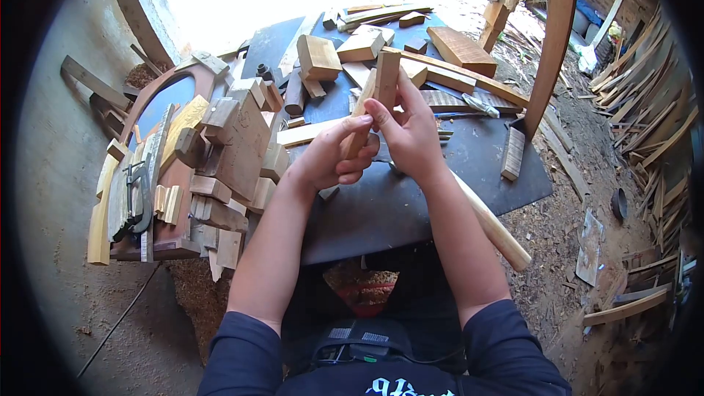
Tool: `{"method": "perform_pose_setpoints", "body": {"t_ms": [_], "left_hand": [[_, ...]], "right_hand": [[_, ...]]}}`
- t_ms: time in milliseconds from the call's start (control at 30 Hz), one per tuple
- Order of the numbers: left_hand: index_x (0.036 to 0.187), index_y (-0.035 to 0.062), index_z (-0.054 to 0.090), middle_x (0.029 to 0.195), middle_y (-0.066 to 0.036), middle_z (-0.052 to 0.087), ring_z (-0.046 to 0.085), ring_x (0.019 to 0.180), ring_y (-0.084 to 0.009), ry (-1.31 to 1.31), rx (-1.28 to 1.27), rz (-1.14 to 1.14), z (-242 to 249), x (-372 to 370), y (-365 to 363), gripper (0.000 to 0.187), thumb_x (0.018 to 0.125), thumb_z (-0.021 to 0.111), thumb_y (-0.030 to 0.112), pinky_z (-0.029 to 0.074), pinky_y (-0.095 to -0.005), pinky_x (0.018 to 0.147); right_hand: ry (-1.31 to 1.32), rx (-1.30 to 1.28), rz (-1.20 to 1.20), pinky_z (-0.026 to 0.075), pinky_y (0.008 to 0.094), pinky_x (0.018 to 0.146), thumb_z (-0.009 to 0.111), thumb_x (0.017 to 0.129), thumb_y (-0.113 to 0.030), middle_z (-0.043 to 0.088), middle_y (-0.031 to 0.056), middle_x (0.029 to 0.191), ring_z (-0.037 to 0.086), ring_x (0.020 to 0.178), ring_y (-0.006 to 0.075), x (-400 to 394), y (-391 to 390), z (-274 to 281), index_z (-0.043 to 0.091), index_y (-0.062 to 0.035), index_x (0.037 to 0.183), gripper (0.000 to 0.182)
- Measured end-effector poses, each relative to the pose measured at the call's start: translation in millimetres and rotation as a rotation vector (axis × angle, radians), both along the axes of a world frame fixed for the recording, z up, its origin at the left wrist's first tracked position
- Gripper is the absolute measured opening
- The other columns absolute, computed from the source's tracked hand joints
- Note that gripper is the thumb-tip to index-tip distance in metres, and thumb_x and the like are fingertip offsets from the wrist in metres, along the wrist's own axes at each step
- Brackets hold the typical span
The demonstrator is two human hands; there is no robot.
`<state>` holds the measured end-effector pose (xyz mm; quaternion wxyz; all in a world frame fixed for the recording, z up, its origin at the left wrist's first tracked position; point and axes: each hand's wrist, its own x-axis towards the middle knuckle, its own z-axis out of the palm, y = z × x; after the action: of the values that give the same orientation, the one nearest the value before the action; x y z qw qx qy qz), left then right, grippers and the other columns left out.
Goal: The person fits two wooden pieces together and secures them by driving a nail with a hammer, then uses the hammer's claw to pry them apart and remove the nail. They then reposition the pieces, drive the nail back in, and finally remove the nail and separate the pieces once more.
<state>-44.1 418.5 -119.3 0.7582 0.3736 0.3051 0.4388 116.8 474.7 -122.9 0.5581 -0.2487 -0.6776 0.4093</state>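
A narrow wooden block is held up at a slant over the dark tabletop, its upper end pointing away from me. My left hand is closed around its lower part, thumb on top and fingers curled beneath. Higher up, my right hand pinches the same block between thumb and fingers. Behind my left thumb, a paler strip of wood overlaps the block in this view. Under my right forearm, a round pale wooden handle sticks out past the table's front edge; its other end is hidden.
The dark table carries many offcuts, among them a square block and a brown block. At left, wood pieces are heaped around a C-clamp. A curved wooden post rises at right, near piled strips.
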Motion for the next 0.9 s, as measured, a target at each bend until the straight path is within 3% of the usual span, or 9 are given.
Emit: {"method": "perform_pose_setpoints", "body": {"t_ms": [33,133,167,267,300,400,533,700,900], "left_hand": [[0.106,0.0121,0.056,0.067,0.004,0.046,0.036,0.039,-0.0021,0.077,0.046,0.051,3.2,4.0,-0.6,0.042,0.107,0.047,0.053,0.036,-0.0193,0.033],[0.106,0.0123,0.055,0.066,0.003,0.045,0.036,0.039,-0.0025,0.041,-0.008,0.024,4.9,-1.8,-1.0,0.041,0.108,0.045,0.052,0.038,-0.0199,0.034],[0.106,0.0090,0.055,0.068,0.002,0.047,0.044,0.044,-0.0071,0.067,-0.003,0.000,2.9,-7.8,-0.4,0.044,0.107,0.048,0.053,0.045,-0.0244,0.042],[0.106,0.0084,0.054,0.066,0.001,0.046,0.048,0.047,-0.0107,-0.119,0.053,-0.102,-7.2,-16.2,3.8,0.045,0.109,0.045,0.052,0.046,-0.0250,0.043],[0.103,0.0082,0.053,0.062,0.001,0.045,0.049,0.048,-0.0122,-0.189,0.056,-0.121,-8.0,-17.1,3.8,0.047,0.109,0.040,0.053,0.044,-0.0242,0.041],[0.100,0.0081,0.052,0.059,0.000,0.044,0.047,0.047,-0.0114,-0.379,0.061,-0.314,-11.1,-18.6,8.3,0.050,0.109,0.037,0.056,0.041,-0.0234,0.038],[0.099,0.0079,0.051,0.055,0.000,0.043,0.044,0.042,-0.0106,-0.411,0.080,-0.311,-9.6,-10.2,6.7,0.050,0.108,0.036,0.054,0.038,-0.0230,0.035],[0.102,0.0047,0.057,0.056,-0.003,0.049,0.049,0.041,-0.0123,-0.312,0.112,-0.202,-11.8,-6.9,7.1,0.051,0.106,0.038,0.052,0.044,-0.0246,0.037],[0.105,0.0047,0.061,0.061,-0.005,0.057,0.058,0.047,-0.0154,0.180,0.152,0.028,-7.5,12.7,-1.5,0.053,0.106,0.040,0.053,0.048,-0.0265,0.044]], "right_hand": [[-0.134,0.151,-0.127,0.051,0.0346,0.089,0.068,0.099,-0.015,0.060,0.0189,0.116,0.062,0.110,0.0259,-0.4,-0.1,1.0,0.040,-0.0018,0.157,0.066],[-0.268,0.144,-0.145,0.045,0.0361,0.099,0.063,0.099,-0.011,0.061,0.0190,0.114,0.059,0.111,0.0297,7.3,-2.2,6.7,0.040,-0.0062,0.158,0.064],[-0.207,0.099,-0.088,0.047,0.0345,0.095,0.066,0.097,-0.008,0.061,0.0170,0.114,0.060,0.107,0.0269,8.2,-2.2,7.0,0.042,-0.0094,0.158,0.066],[-0.104,0.152,-0.013,0.052,0.0328,0.090,0.073,0.093,-0.005,0.062,0.0146,0.115,0.063,0.106,0.0224,14.3,0.9,9.5,0.044,-0.0090,0.157,0.070],[0.037,0.018,0.031,0.057,0.0290,0.081,0.078,0.090,-0.002,0.063,0.0106,0.114,0.066,0.102,0.0167,13.2,-2.5,11.4,0.048,-0.0063,0.153,0.070],[0.192,-0.057,0.088,0.061,0.0265,0.076,0.078,0.090,-0.002,0.065,0.0069,0.111,0.068,0.099,0.0134,15.5,-5.8,18.1,0.050,-0.0036,0.150,0.066],[0.261,-0.093,0.138,0.060,0.0248,0.072,0.078,0.091,-0.002,0.068,0.0064,0.110,0.069,0.096,0.0123,15.3,-7.6,21.4,0.056,-0.0001,0.140,0.053],[0.300,-0.146,0.191,0.058,0.0244,0.070,0.071,0.096,-0.002,0.069,0.0080,0.106,0.067,0.097,0.0119,13.4,-6.8,20.2,0.060,0.0005,0.129,0.036],[0.222,-0.226,0.153,0.046,0.0215,0.049,0.061,0.103,-0.010,0.065,0.0043,0.085,0.059,0.060,0.0063,16.2,-8.6,18.1,0.061,-0.0006,0.116,0.016]]}}
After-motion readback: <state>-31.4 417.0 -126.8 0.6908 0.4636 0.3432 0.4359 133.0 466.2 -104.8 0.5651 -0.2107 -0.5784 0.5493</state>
